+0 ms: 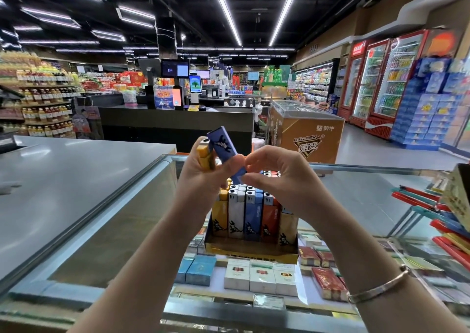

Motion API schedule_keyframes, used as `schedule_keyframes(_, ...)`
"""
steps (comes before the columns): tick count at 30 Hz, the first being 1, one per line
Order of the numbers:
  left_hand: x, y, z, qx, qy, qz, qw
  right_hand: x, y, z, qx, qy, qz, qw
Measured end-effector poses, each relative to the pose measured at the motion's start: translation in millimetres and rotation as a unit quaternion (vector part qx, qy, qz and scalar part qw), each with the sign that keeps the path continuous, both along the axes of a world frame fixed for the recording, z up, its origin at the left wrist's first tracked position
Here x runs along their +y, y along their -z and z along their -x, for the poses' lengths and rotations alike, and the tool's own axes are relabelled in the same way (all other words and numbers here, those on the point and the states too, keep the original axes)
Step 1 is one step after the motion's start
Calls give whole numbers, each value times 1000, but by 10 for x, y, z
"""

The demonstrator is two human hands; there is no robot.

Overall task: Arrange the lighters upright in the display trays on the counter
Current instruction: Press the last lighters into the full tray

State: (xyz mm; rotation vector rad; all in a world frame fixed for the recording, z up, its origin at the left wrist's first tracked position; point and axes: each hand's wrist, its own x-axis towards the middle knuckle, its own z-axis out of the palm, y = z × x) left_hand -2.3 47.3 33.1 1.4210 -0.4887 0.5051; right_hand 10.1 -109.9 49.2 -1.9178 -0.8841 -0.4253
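A cardboard display tray (250, 252) stands on the glass counter (106, 233), filled with several upright lighters (251, 213) in yellow, white, blue and orange. Above it my left hand (203, 177) grips yellow lighters (204, 157) and also a blue lighter (223, 149), which tilts up and to the left. My right hand (282, 177) pinches the lower end of that blue lighter with thumb and fingertips. Both hands hover just over the tray's back rows.
Cigarette packs (260, 275) lie inside the glass case under the tray. Red and teal items (417, 202) are stacked at the right edge of the counter. A grey countertop (63, 174) adjoins on the left. Checkout desks, a freezer chest (305, 131) and fridges stand behind.
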Motion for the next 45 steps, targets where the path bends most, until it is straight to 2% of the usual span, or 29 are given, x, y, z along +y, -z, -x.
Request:
schedule_keyframes(5,8,19,11,-15,-30,-13,999,51,0,46,20,-8,-9,1000)
schedule_keyframes(8,119,45,-25,-37,-62,-17,997,-9,-63,41,11,-6,-72,997)
schedule_keyframes(11,251,105,-49,-56,-92,-100,989,-158,-128,32,60,-25,-161,985)
schedule_keyframes(13,299,151,-85,-29,-76,-146,986,-233,-131,39,70,-29,-161,984)
schedule_keyframes(18,311,218,-147,62,48,-227,971,-218,-72,94,42,-34,-89,995)
schedule_keyframes(21,306,223,-138,57,28,-224,973,-143,-35,127,-25,6,8,1000)
schedule_keyframes(24,296,216,-130,48,9,-232,971,-78,0,165,-103,34,104,989)
schedule_keyframes(29,307,221,-148,48,13,-250,967,-29,41,164,-144,56,224,962)
schedule_keyframes(32,317,225,-162,48,13,-253,966,-18,47,161,-151,58,250,955)
schedule_keyframes(39,317,211,-156,53,25,-250,967,29,65,193,-140,61,243,958)
schedule_keyframes(43,318,211,-152,53,30,-243,968,8,59,214,-195,83,301,930)
schedule_keyframes(45,316,218,-148,56,25,-238,969,0,50,215,-193,81,318,925)
